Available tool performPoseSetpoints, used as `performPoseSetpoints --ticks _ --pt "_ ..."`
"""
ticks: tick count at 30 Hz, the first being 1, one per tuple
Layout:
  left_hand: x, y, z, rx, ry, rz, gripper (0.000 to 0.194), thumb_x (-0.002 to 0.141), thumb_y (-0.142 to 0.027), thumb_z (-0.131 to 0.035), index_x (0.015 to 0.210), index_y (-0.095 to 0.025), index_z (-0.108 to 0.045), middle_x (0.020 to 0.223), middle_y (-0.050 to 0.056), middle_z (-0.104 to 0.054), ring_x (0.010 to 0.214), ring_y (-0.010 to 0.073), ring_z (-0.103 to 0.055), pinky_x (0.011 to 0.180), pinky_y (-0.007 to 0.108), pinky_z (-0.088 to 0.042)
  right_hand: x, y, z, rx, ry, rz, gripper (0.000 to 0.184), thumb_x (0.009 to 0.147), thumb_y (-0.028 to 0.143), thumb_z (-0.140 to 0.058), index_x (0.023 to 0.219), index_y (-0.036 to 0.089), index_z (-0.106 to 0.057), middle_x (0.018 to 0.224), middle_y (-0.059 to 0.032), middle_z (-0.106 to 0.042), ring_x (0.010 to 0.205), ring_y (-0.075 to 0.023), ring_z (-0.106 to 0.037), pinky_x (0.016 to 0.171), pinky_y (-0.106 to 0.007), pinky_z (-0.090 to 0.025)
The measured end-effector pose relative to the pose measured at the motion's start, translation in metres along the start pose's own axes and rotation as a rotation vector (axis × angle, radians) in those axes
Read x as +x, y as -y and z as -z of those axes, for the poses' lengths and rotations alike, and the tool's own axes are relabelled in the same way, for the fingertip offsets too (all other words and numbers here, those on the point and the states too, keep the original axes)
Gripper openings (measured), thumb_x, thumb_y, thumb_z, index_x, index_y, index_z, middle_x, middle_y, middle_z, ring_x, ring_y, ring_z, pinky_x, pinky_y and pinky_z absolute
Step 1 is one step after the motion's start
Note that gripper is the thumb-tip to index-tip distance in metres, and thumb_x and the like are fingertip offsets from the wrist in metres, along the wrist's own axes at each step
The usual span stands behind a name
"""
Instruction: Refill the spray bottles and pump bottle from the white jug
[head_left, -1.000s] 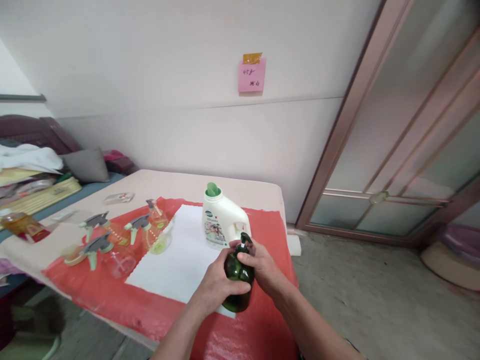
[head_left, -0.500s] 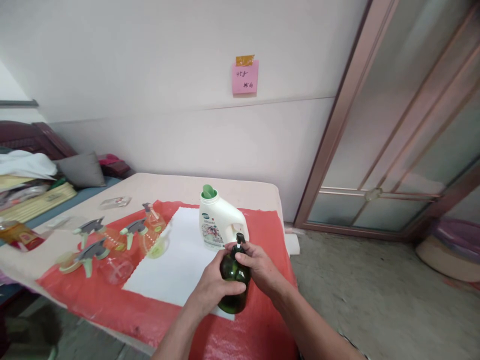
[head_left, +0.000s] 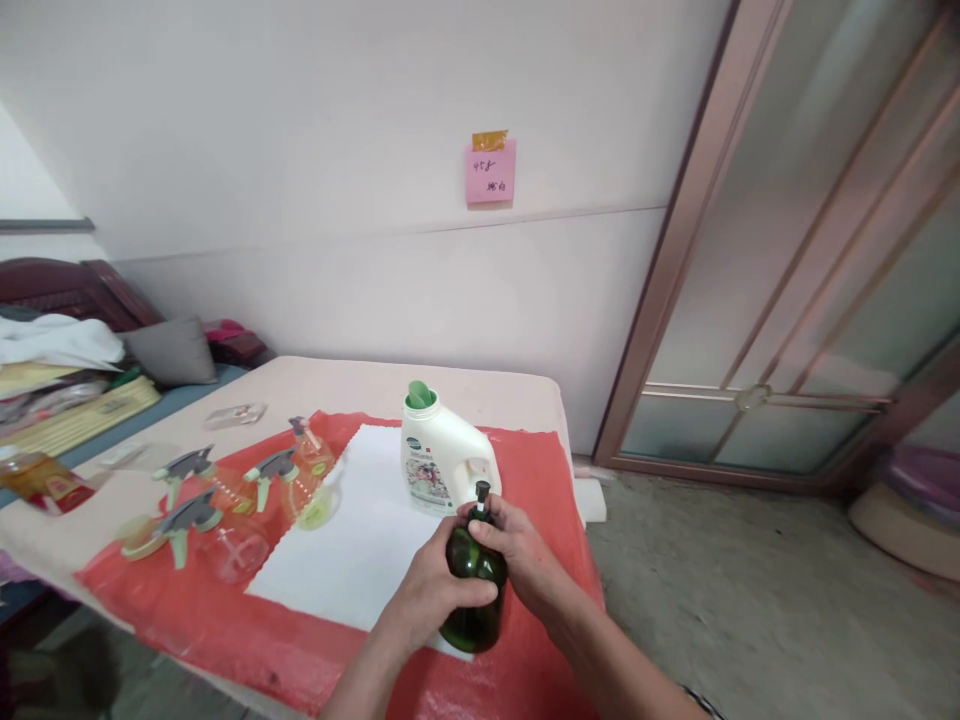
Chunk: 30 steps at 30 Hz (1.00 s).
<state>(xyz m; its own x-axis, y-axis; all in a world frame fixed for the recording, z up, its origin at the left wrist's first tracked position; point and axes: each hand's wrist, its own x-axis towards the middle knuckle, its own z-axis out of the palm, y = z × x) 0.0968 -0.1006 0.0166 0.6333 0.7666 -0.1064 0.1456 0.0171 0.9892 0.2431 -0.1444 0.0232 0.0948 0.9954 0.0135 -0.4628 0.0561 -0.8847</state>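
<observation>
A dark green pump bottle (head_left: 473,590) stands upright at the near edge of a white sheet (head_left: 364,530) on a red cloth (head_left: 536,470). My left hand (head_left: 429,592) is wrapped round the bottle's body. My right hand (head_left: 517,558) is closed on its neck, fingertips at the black pump head (head_left: 481,492). Just behind stands a white detergent jug (head_left: 442,462) with a green spout.
Several clear spray bottles (head_left: 247,490) with grey and green triggers lie to the left on the red cloth. The table (head_left: 352,378) ends at the right near a concrete floor (head_left: 750,590) and a sliding door (head_left: 810,300). A pink note (head_left: 489,172) hangs on the wall.
My hands stay on the green bottle and my right fingers have shifted at the pump head. The camera view has moved slightly.
</observation>
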Motion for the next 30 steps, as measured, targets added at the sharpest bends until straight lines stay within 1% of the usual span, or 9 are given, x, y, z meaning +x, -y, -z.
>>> performPoseSetpoints --ticks 4,13,19,25,30 --pt "0.0 -0.0013 -0.0014 -0.003 -0.005 0.013 0.083 0.054 -0.017 -0.077 0.133 -0.02 -0.052 0.112 0.007 -0.067 0.111 0.0304 -0.057 0.101 0.041 -0.04 -0.0006 0.0005 0.0001 -0.047 -0.045 -0.007 0.034 0.067 0.042 -0.08 0.085 0.018 -0.065 0.081 -0.0009 -0.064 0.078 -0.0176 -0.056 0.072 -0.03 -0.043" --pt "0.0004 -0.0004 -0.0031 0.007 -0.005 0.01 0.079 0.055 -0.017 -0.077 0.131 -0.019 -0.053 0.112 0.007 -0.067 0.112 0.0305 -0.057 0.102 0.042 -0.039 -0.0011 0.0024 0.001 -0.081 -0.026 0.003 0.034 0.068 0.042 -0.08 0.085 0.017 -0.065 0.081 -0.0009 -0.065 0.078 -0.0179 -0.056 0.072 -0.03 -0.043" --pt "0.0001 -0.0014 -0.0034 -0.015 0.018 0.006 0.077 0.056 -0.017 -0.076 0.13 -0.018 -0.054 0.109 0.006 -0.067 0.112 0.0306 -0.057 0.102 0.042 -0.039 -0.0009 0.0021 0.001 -0.116 -0.055 0.009 0.033 0.066 0.043 -0.081 0.083 0.018 -0.065 0.078 0.0003 -0.063 0.075 -0.0172 -0.056 0.07 -0.03 -0.044" --pt "-0.0008 -0.0011 -0.0048 -0.011 0.016 -0.002 0.075 0.057 -0.017 -0.075 0.129 -0.019 -0.054 0.112 0.007 -0.067 0.113 0.0302 -0.056 0.103 0.042 -0.038 -0.0001 0.0016 0.0026 -0.132 -0.049 -0.026 0.038 0.065 0.045 -0.081 0.087 0.018 -0.066 0.08 -0.0011 -0.063 0.077 -0.0183 -0.056 0.07 -0.031 -0.045" --pt "-0.0021 -0.0014 -0.0055 -0.01 0.013 0.003 0.073 0.058 -0.018 -0.076 0.128 -0.019 -0.054 0.11 0.006 -0.067 0.113 0.0296 -0.057 0.102 0.041 -0.039 -0.0008 0.003 0.0012 -0.158 -0.062 -0.024 0.039 0.065 0.047 -0.08 0.088 0.019 -0.066 0.081 -0.0012 -0.062 0.078 -0.0189 -0.056 0.07 -0.032 -0.045"
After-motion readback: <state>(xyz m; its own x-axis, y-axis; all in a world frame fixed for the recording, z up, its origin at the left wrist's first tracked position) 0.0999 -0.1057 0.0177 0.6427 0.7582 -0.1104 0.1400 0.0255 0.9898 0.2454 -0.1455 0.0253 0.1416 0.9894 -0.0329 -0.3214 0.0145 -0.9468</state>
